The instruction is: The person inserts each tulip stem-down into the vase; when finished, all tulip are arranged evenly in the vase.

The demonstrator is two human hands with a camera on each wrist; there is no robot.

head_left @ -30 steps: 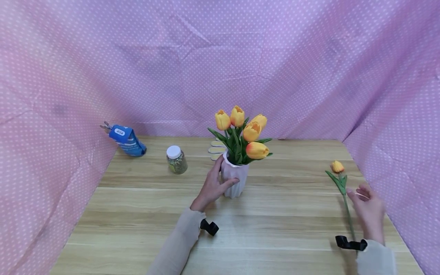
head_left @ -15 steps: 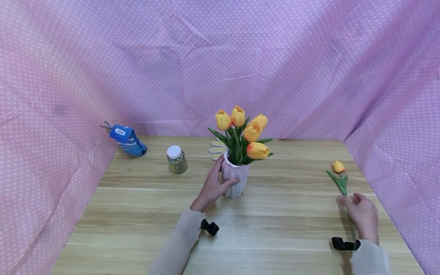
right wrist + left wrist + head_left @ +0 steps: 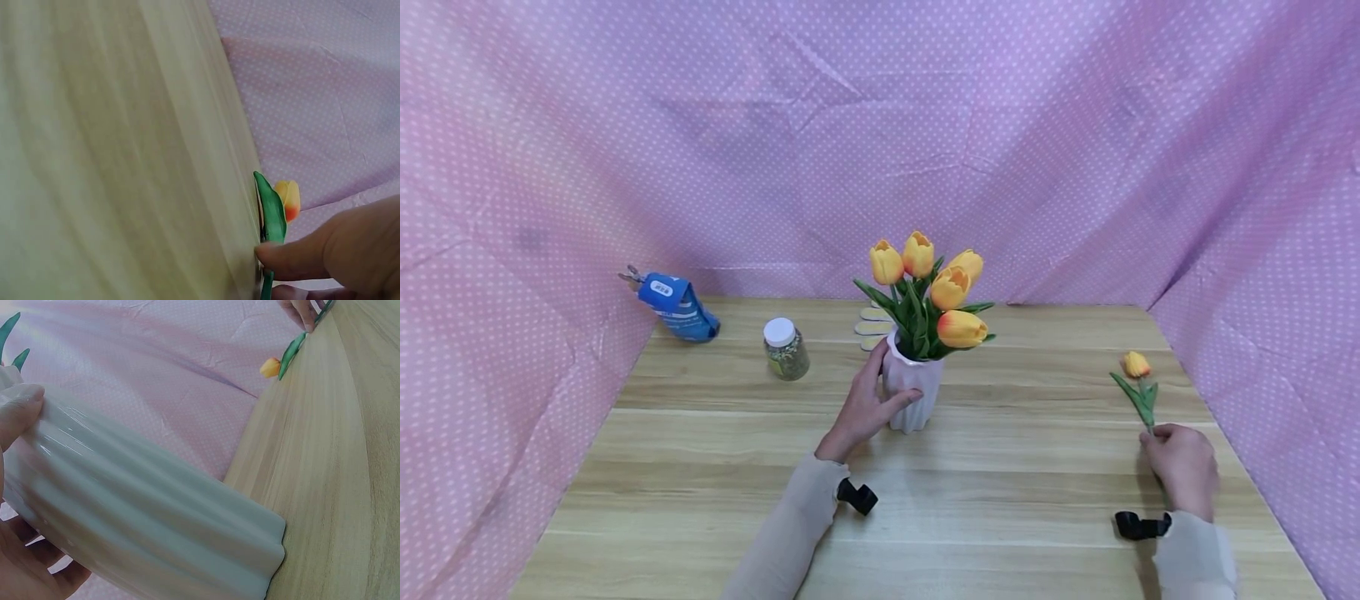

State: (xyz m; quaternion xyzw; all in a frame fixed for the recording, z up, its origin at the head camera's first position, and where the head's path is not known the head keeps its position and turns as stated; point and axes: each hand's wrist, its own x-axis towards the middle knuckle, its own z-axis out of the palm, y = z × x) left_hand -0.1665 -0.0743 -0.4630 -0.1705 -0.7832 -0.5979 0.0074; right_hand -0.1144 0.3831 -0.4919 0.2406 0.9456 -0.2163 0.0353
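the wooden table point(image 3: 715, 467) is backed by a pink dotted cloth point(image 3: 625, 150), and near its middle a white ribbed vase point(image 3: 912, 392) of yellow tulips point(image 3: 928, 283) is held upright by the left hand point(image 3: 865, 408), fingers and thumb wrapped round its side. at the table's right edge a single tulip point(image 3: 1137, 375) lies flat, its stem pinched by the right hand point(image 3: 1180, 467). a small jar point(image 3: 786, 348) and a blue packet point(image 3: 676, 305) are seen well apart to the left.

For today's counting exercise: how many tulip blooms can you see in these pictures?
6. Five stand in the white vase that the left hand holds; one tulip lies at the table's right edge, stem held by the right hand. Others may be hidden.
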